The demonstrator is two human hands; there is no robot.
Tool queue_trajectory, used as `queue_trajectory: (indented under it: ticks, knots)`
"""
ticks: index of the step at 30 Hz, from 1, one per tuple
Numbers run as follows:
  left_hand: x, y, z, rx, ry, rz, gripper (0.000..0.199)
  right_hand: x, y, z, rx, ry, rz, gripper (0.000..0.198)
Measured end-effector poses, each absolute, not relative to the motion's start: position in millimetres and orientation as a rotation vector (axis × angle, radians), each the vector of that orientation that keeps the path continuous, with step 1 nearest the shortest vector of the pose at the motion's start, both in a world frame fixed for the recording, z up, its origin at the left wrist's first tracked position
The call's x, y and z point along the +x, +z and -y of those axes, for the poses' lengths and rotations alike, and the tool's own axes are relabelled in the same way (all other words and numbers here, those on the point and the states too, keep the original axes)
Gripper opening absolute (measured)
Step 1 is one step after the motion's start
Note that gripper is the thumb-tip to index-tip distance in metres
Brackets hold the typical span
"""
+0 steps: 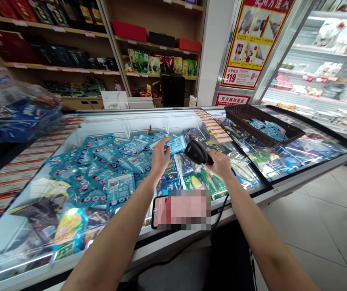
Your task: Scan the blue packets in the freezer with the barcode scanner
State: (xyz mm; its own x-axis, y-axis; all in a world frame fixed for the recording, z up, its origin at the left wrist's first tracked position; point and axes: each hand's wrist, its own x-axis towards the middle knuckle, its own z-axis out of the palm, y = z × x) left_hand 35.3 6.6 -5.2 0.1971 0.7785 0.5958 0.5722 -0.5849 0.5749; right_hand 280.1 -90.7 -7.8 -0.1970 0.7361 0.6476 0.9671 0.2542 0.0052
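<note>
Left hand [160,157]: extended toward one o'clock, pinching packet [177,144] | Right hand [221,163]: extended toward eleven o'clock, curled round scanner [196,152] | Scanner: pointing toward ten o'clock

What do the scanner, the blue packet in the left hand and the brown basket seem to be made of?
Scanner, in the right hand: probably hard plastic; black, smooth, with a soft sheen.
Blue packet, in the left hand: likely plastic film or foil laminate; a thin, flat, printed pouch.
Brown basket: dark, woven-looking; plastic or natural wicker, I can't tell which.
</note>
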Motion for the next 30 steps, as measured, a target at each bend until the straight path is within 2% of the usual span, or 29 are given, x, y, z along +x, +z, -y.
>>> queue_trajectory:
  ticks: [6, 12, 15, 18, 25, 30]
  knots:
    - [37.3, -10.6, -10.5, 2.440, 1.433, -1.295, 0.041, 281.9, -4.2, 92.6, -1.720, -0.536, 1.938, 0.033]
    - [41.0, -11.1, -2.5, 2.715, 1.210, -1.506, 0.037, 279.7, 3.2, 94.5, -1.888, -0.485, 1.923, 0.045]
    - [43.0, -8.4, 3.1, 2.781, 1.184, -1.523, 0.036, 277.9, 5.6, 94.3, -1.926, -0.459, 1.956, 0.056]
    - [44.6, -4.1, 5.7, 2.791, 1.210, -1.485, 0.037, 275.1, 5.7, 94.3, -1.934, -0.424, 1.967, 0.059]
    - [43.5, 2.1, 8.1, 2.578, 1.350, -1.177, 0.064, 270.9, 5.6, 94.2, -1.800, -0.368, 1.944, 0.064]
    - [41.9, 22.4, 13.0, 2.268, 1.221, -1.081, 0.079, 269.6, 23.6, 97.0, -1.539, -0.318, 1.782, 0.076]
